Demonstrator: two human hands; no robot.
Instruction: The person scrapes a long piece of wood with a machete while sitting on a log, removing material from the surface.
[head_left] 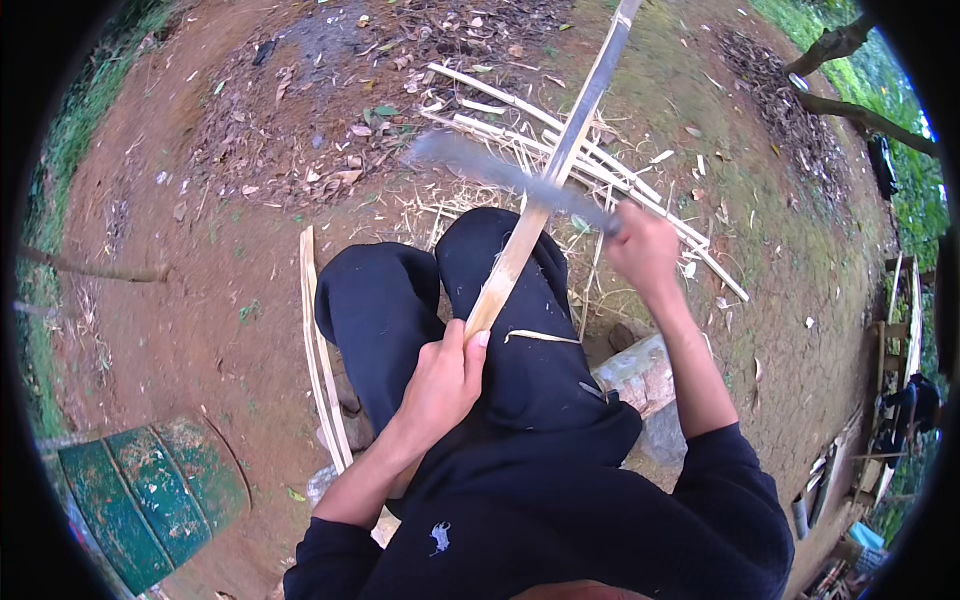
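My left hand is closed around the near end of a long split bamboo strip, which slants up and away to the right across my thigh. In my right hand is the handle of a machete, its blade smeared by motion. The blade lies across the strip just beyond my knee; whether it cuts into the strip I cannot tell. Part of the strip's far length looks dark, the near part pale. A thin curled shaving rests on my dark trousers.
Several pale split strips lie on the ground ahead, among shavings. Two more strips lean beside my left leg. A log is by my right thigh. A green metal drum lies at lower left. Thin branches stand at far right.
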